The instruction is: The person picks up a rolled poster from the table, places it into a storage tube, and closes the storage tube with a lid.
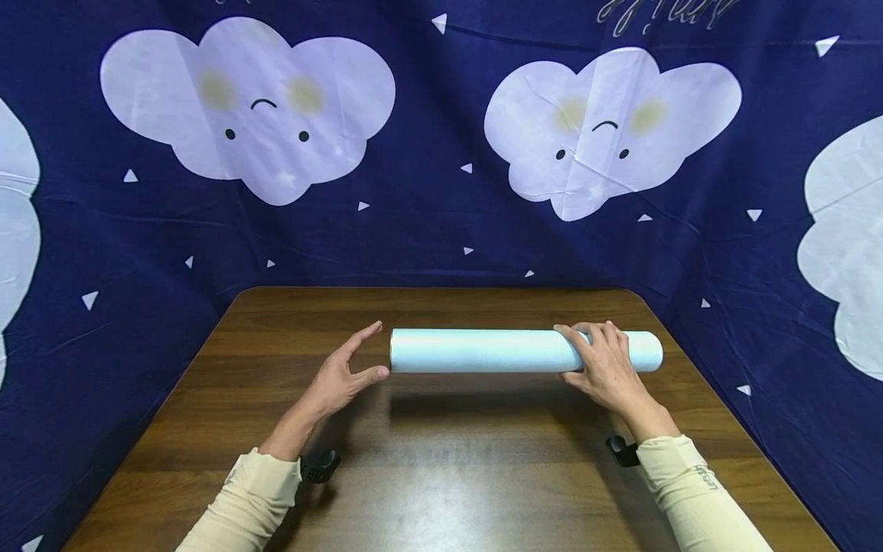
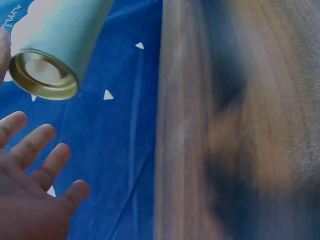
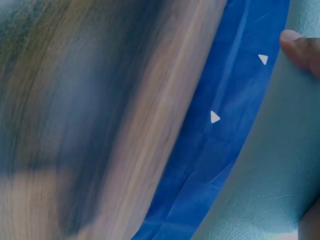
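Observation:
A long pale-blue tube (image 1: 476, 351) is held level above the table, its shadow falling on the wood below. My right hand (image 1: 607, 368) grips it near its right end, thumb on the near side and fingers over the top. In the right wrist view, a fingertip (image 3: 300, 50) lies against the tube's surface (image 3: 270, 165). My left hand (image 1: 341, 377) is beside the left end, fingers spread and thumb extended. The left wrist view shows that end's gold metal rim (image 2: 70, 90) around a recessed pale disc; several fingers of the left hand (image 2: 35, 175) stand apart from it.
A brown wooden table (image 1: 448, 475) with rounded far corners lies beneath both hands. Behind and beside it hangs a dark blue cloth (image 1: 428, 130) printed with pale clouds and small white triangles. Black devices (image 1: 320, 466) sit at both wrists, by the cream sleeves.

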### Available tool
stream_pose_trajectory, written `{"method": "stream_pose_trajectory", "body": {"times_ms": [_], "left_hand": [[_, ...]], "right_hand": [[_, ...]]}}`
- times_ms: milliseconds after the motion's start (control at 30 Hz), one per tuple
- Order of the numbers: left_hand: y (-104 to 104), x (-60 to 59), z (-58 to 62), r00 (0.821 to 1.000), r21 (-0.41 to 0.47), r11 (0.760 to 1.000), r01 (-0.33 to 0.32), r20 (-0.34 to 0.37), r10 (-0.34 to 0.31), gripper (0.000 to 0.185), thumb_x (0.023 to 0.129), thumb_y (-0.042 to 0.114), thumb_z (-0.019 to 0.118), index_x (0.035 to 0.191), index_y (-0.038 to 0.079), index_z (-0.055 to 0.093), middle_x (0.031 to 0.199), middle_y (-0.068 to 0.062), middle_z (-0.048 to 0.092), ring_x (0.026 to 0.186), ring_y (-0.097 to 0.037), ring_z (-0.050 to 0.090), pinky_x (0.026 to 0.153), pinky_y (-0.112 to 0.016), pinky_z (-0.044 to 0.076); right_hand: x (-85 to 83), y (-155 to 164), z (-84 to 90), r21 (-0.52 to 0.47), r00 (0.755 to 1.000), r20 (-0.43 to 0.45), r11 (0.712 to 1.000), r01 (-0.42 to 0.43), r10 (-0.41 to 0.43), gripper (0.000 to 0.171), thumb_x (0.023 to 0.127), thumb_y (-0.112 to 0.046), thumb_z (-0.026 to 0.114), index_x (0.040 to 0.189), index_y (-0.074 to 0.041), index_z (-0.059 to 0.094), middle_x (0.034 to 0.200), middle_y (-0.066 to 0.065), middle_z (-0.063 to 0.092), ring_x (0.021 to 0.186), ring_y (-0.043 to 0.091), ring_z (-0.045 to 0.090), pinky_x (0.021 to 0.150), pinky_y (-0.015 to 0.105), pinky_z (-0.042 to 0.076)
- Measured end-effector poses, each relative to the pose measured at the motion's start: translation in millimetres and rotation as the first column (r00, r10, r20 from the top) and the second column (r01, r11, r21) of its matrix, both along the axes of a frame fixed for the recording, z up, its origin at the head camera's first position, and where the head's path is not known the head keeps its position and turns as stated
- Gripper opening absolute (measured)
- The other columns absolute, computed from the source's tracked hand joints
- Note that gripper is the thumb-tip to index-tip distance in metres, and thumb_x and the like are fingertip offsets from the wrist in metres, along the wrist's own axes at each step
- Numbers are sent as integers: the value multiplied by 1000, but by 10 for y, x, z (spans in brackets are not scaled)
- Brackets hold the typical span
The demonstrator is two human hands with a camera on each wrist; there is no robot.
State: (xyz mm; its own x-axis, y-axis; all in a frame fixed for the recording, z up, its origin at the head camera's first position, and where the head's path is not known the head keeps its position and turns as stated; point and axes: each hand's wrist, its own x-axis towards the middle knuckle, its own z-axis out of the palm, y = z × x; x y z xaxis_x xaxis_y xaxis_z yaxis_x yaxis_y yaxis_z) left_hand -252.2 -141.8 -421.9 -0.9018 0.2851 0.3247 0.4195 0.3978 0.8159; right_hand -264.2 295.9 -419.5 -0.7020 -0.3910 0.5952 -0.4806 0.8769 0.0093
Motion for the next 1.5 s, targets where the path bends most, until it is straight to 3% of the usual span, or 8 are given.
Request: {"method": "stream_pose_trajectory", "body": {"times_ms": [200, 333, 500, 667, 900, 1233, 1500], "left_hand": [[30, 13, 83, 997, -103, 992, -69, -47, 65, 78, 77, 35, 75, 145, 28, 37, 150, -8, 38, 139, -34, 32, 107, -61, 31], [71, -5, 108, 986, -189, 976, -112, -139, 86, 80, 74, 37, 76, 144, 24, 39, 149, -8, 41, 138, -32, 34, 108, -60, 29], [138, -25, 124, 944, -311, 933, -179, -320, 75, 81, 71, 37, 78, 141, 17, 43, 146, -7, 46, 137, -30, 38, 110, -58, 28], [219, -29, 141, 907, -402, 886, -229, -419, 45, 78, 72, 42, 76, 138, 14, 47, 144, -7, 48, 135, -30, 42, 111, -57, 29], [267, -39, 122, 885, -497, 821, -281, -464, 22, 75, 72, 46, 74, 135, 14, 51, 141, -7, 51, 134, -29, 43, 111, -56, 29], [231, -85, 13, 868, -558, 762, -328, -497, 10, 76, 70, 46, 77, 134, 15, 52, 138, -7, 54, 129, -29, 48, 110, -56, 30], [190, -96, -85, 863, -577, 741, -342, -505, 5, 76, 69, 45, 78, 134, 15, 52, 136, -8, 56, 126, -29, 51, 109, -57, 31]], "right_hand": [[-7, -24, -15, 10, 1000, 8, 1000, 4, -4, 85, 56, -24, 90, 131, -22, 50, 112, 14, 55, 103, 40, 46, 97, 63, 27], [-12, -48, -24, 15, 1000, 28, 1000, 14, -14, 86, 57, -25, 90, 132, -23, 48, 113, 14, 55, 104, 39, 45, 98, 64, 26], [-18, -86, -32, 31, 999, 33, 999, 20, -21, 85, 58, -26, 89, 132, -23, 48, 112, 14, 55, 103, 40, 45, 99, 63, 26], [-35, -132, -37, 45, 999, 34, 999, 24, -26, 84, 59, -27, 89, 132, -23, 48, 112, 15, 55, 103, 40, 45, 100, 62, 26], [-52, -208, -48, 43, 999, 44, 999, 29, -31, 84, 58, -26, 89, 131, -22, 48, 111, 15, 55, 102, 39, 45, 101, 62, 26], [-69, -364, -137, 31, 996, 80, 999, 35, -37, 82, 58, -31, 89, 130, -21, 50, 111, 15, 55, 104, 40, 47, 104, 61, 24], [-65, -464, -216, 44, 995, 98, 999, 29, -34, 82, 59, -33, 88, 130, -20, 51, 112, 16, 57, 104, 40, 48, 104, 61, 25]]}}
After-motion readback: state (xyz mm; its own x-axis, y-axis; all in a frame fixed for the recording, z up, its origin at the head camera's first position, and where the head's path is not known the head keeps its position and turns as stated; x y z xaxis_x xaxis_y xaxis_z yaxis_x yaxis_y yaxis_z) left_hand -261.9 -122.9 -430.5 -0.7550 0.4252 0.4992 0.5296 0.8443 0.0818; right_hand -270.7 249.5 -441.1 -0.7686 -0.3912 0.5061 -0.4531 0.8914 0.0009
